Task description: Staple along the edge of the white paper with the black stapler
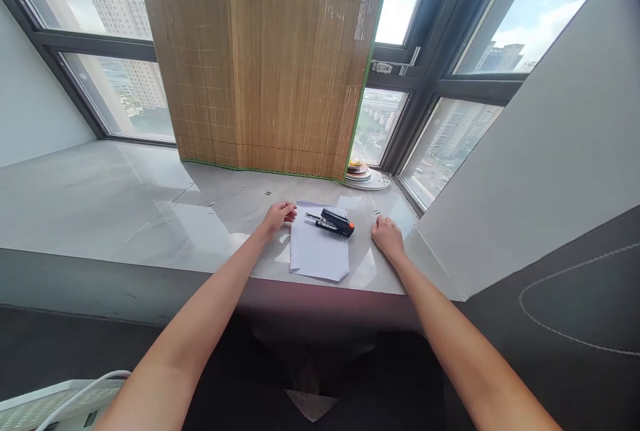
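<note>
On the light sill (240, 251) lies a small stack of white paper (319, 256), its lower right corner creased. A black stapler (336, 222) with an orange-red end rests on the upper part of the stack, its long metal magazine swung out to the left. My left hand (280, 216) lies at the paper's upper left edge, its fingers loosely curled and a little apart, with nothing visible in them. To the right of the stack, apart from stapler and paper, my right hand (388, 235) rests on the sill with its fingers folded in; no object shows in it.
Small dark staple-like marks (269, 192) dot the sill. A bamboo blind (290, 71) with green edging hangs behind. Stacked plates (367, 180) stand in the far right corner by the window frame (425, 78). A white appliance with a cable (65, 401) is at lower left.
</note>
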Motion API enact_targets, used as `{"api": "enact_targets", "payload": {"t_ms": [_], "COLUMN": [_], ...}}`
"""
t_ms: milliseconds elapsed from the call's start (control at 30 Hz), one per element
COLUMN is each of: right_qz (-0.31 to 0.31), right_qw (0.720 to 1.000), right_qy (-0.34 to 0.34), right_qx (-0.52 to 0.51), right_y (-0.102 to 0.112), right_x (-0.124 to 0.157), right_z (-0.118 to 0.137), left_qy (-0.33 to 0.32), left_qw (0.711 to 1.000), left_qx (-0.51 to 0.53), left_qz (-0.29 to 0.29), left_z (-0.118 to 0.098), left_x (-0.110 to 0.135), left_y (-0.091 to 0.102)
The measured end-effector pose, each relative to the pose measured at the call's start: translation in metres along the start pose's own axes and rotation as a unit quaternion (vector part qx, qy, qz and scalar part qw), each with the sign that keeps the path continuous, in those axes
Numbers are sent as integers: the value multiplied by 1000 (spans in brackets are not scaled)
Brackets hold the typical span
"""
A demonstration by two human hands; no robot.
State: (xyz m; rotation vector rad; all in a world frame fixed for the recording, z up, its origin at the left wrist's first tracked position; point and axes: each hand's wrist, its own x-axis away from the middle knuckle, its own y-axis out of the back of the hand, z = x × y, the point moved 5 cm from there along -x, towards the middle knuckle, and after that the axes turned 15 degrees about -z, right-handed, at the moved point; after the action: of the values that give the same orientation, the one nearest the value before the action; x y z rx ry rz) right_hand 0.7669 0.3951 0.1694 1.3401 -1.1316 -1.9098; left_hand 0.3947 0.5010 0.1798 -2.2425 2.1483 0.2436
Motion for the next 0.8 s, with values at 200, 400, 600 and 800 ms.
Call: {"api": "enact_targets", "payload": {"t_ms": [200, 400, 600, 800], "right_qz": [-7, -18, -17, -40], "right_qw": [1000, 999, 999, 991], "right_qy": [10, 6, 6, 8], "right_qx": [-10, -29, -44, -123], "right_y": [3, -2, -5, 2], "right_x": [-2, -4, -5, -6], "right_z": [-1, -5, -7, -5], "left_qy": [-149, -198, -203, -115], "left_qw": [966, 915, 912, 987], "left_qx": [-183, -333, -335, -39], "left_qz": [-107, -113, -123, -103], "left_z": [-12, 9, 8, 2], "left_x": [-61, -81, -55, -6], "left_y": [38, 51, 48, 28]}}
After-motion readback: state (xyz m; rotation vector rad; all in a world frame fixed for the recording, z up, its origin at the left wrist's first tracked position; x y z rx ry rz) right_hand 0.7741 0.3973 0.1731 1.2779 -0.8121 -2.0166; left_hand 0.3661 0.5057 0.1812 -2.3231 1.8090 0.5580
